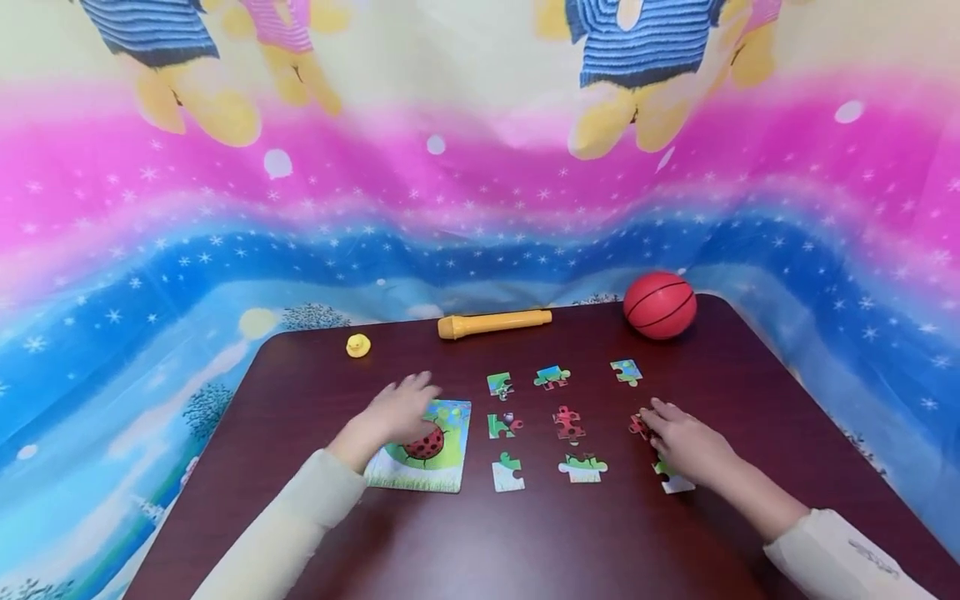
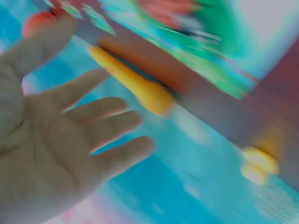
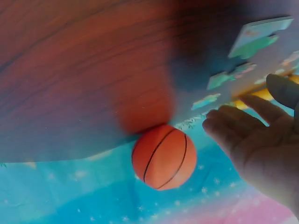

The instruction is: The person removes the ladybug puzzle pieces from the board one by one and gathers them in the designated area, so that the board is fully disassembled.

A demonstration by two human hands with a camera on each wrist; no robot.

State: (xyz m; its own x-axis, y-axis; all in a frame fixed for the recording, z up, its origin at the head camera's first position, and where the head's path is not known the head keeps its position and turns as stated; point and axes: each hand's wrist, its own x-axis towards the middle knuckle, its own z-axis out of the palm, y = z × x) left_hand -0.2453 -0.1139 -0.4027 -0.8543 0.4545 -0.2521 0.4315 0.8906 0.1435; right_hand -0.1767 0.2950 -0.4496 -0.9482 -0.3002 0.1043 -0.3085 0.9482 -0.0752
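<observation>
A square ladybug picture board (image 1: 450,467) lies on the left half of the table, green with a red ladybug. Over its upper left part hovers my left hand (image 1: 401,410); the left wrist view shows this hand's fingers (image 2: 117,126) spread with nothing held. To the board's right, jigsaw pieces lie apart in rows, among them a red ladybug-body piece (image 1: 568,423) and a green-and-white piece (image 1: 582,469). My right hand (image 1: 690,446) is above the rightmost column, partly hiding a red piece (image 1: 637,426) and a grass piece (image 1: 675,481). Its fingers (image 3: 229,126) look extended and hold nothing.
Along the table's back edge sit a small yellow rubber duck (image 1: 358,346), a yellow toy microphone (image 1: 495,323) and a red toy basketball (image 1: 660,306). A patterned cloth (image 1: 465,208) hangs behind the dark wooden table (image 1: 480,550).
</observation>
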